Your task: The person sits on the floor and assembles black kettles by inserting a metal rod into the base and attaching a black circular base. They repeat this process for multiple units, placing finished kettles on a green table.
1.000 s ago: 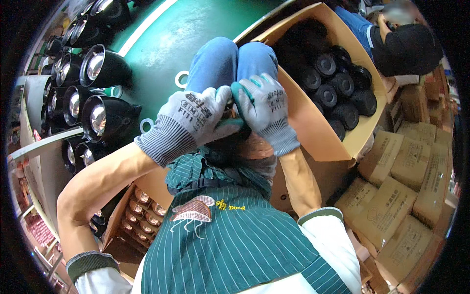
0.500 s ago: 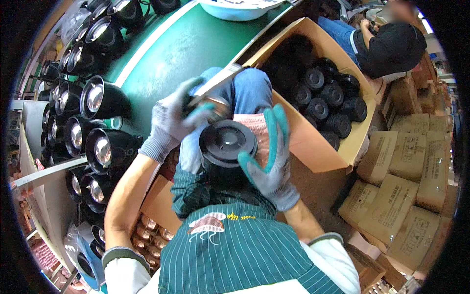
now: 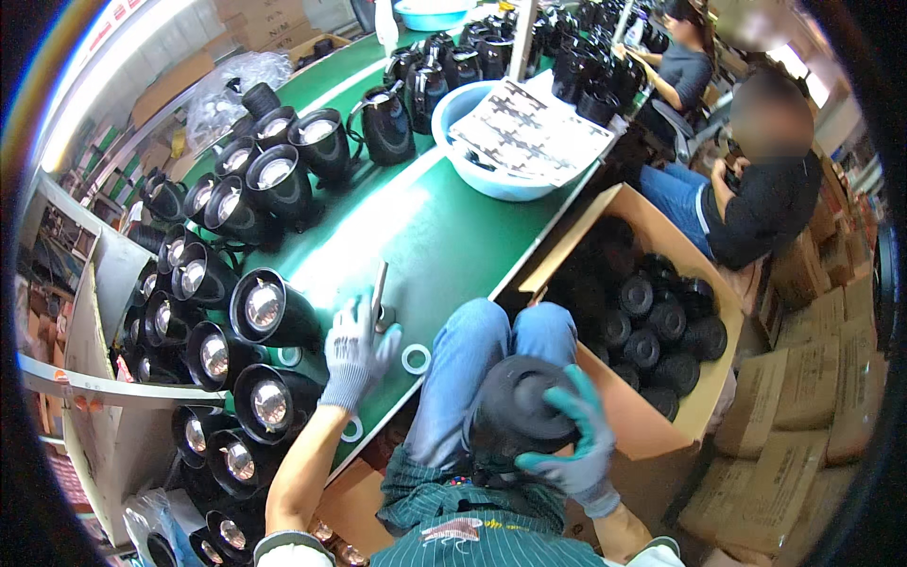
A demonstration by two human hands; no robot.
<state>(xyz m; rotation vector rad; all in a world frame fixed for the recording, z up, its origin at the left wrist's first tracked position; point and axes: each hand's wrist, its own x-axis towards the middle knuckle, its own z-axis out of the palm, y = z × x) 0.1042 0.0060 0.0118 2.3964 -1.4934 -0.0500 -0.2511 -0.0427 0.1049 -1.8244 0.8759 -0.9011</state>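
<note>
On the green tabletop, my left hand (image 3: 354, 352) in a grey glove is closed around a metal tool (image 3: 380, 285). Its straight bar sticks up past my fingers, and a round part shows beside them. A black jug (image 3: 491, 416) rests on my lap, tilted, with its round black base (image 3: 529, 397) facing up. My right hand (image 3: 581, 449), gloved in grey and teal, grips that base from the right, fingers over its top and thumb at the near edge. White rings (image 3: 416, 359) lie on the table near my left hand.
Several black jugs with shiny inner liners (image 3: 263, 304) stand along the left. A blue basin (image 3: 520, 194) holds patterned sheets. At right sits an open carton (image 3: 652, 425) of round black parts; stacked cartons (image 3: 751, 402) lie beyond. Two people sit at the far right.
My left hand has gone from above the jug to the tabletop with the metal tool. My right hand has come onto the jug's base, now tilted. The view has swung toward the table.
</note>
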